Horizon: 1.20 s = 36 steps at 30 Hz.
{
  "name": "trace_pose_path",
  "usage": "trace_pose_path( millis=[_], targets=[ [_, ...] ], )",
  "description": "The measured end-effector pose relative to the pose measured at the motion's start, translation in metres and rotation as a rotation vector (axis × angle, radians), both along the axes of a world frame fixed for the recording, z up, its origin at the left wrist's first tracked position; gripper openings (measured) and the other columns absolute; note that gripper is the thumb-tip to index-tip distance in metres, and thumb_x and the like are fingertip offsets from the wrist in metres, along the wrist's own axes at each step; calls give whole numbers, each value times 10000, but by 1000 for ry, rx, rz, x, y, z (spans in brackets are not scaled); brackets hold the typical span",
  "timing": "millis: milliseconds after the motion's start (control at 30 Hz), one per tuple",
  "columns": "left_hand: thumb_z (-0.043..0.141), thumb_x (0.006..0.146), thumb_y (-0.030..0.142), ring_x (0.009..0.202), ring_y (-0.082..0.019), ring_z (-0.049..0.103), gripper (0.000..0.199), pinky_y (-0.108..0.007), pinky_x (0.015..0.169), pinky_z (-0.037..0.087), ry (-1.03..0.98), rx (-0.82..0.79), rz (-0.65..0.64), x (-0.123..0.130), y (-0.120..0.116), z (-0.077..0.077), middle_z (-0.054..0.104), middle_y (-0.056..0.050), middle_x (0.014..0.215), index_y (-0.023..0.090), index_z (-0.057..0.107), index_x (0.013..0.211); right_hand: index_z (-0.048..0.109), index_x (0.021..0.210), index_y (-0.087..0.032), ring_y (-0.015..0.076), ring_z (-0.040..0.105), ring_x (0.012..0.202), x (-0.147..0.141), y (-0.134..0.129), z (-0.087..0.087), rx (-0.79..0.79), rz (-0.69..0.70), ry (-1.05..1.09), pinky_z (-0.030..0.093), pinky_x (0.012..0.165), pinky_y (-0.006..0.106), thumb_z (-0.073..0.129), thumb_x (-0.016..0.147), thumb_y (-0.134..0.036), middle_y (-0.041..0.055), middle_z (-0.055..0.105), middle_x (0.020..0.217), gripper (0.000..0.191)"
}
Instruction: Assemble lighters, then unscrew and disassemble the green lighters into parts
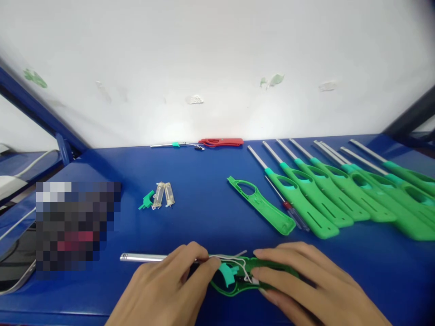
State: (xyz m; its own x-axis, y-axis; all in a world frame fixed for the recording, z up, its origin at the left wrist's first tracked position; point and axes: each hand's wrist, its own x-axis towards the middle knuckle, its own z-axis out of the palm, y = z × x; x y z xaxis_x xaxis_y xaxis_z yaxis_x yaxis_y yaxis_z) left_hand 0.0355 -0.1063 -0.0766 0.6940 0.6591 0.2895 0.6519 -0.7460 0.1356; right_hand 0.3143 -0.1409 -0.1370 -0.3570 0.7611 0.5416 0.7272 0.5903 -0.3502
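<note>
An open green half of a long-necked lighter (236,292) lies in front of me, its inside facing up. Its metal tube (142,257) points left. My left hand (170,285) pinches the lighter where the tube meets the body, thumb and fingers closed round it. Within the shell sit a teal trigger (227,275) and loose white wires (238,259). My right hand (316,280) grips the handle end, fingertips pressed near a small black-and-white part (253,280). The handle's far end is mostly hidden under that hand.
Beyond my hands lie an empty green shell half (261,207), a screwdriver (287,205) and several assembled green lighters (307,206). A spare trigger (147,200) and two clear fuel tanks (159,195) lie left. Red lighter shell (224,142) rests by the wall; a pixelated object (74,226) is at left.
</note>
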Motion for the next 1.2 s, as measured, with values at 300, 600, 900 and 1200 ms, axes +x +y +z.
trace_pose_path(
  millis=[300, 600, 900, 1200],
  targets=[
    [445, 1087, 92, 670, -144, 725, 372, -274, 563, 590, -87, -86, -12, -1, 0, -19, 725, 1, 1005, 284, 647, 1333, 786, 1188, -368, 112, 773, 992, 5, 7, 21, 12, 52, -81, 625, 875, 213, 600, 1126, -373, -94, 821, 1173, 196],
    [444, 1115, 116, 707, -121, 718, 332, -257, 602, 530, -227, -93, 9, -2, -2, -29, 744, 2, 1023, 292, 667, 1286, 785, 1198, -376, 142, 766, 991, 3, 1, 21, -26, 12, -112, 621, 850, 268, 557, 1143, -371, -85, 820, 1188, 235],
    [433, 1059, 54, 742, -114, 692, 434, -219, 617, 511, -173, -40, 66, 6, 1, -34, 727, 20, 1034, 340, 685, 1268, 784, 1210, -360, 132, 763, 975, 7, 6, 21, 36, 59, -143, 620, 842, 252, 580, 1134, -355, -92, 820, 1194, 217],
    [399, 1111, 119, 695, -88, 690, 346, -221, 575, 488, -183, 14, 18, 4, 1, -36, 711, 3, 1018, 260, 701, 1204, 779, 1144, -333, 116, 738, 947, -1, 4, 18, 65, 7, -107, 562, 883, 264, 490, 1174, -360, -106, 815, 1134, 292]
  ],
)
